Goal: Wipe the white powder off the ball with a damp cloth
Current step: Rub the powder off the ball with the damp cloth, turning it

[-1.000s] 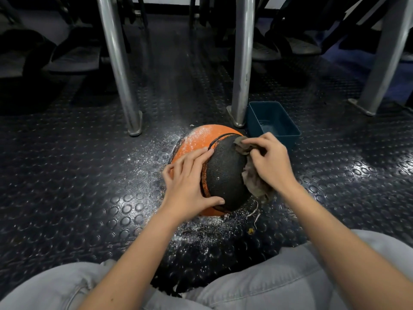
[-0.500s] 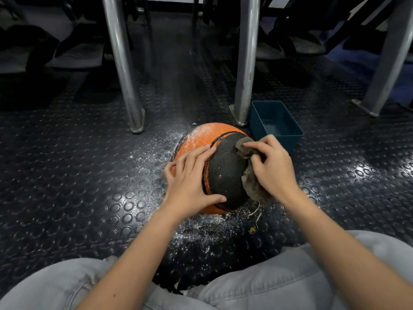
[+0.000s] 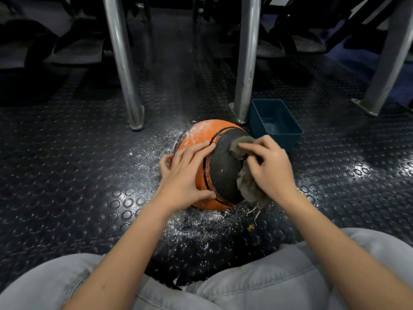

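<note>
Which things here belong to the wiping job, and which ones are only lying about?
Belong to the job:
- ball, white powder on its orange top
- cloth
- left hand, resting on the ball
- right hand, pinching the cloth against it
- blue tub, probably for wetting

Only lying about:
- metal legs
- yellow scrap
- spilled powder on the floor

Just one cam here, riding on the person's head. It's looking fwd and down at the floor [image 3: 67, 175]. It's sitting close in: both arms are coming up from the bottom edge, and the grey pants [image 3: 268, 283] are filling the bottom corners. The ball [image 3: 201, 135] is sitting near the middle, w/ the left hand [image 3: 185, 175] lying flat on it and the right hand [image 3: 270, 171] pinching the cloth [image 3: 245, 186]. Metal legs [image 3: 121, 63] are showing farther off, up top.
</note>
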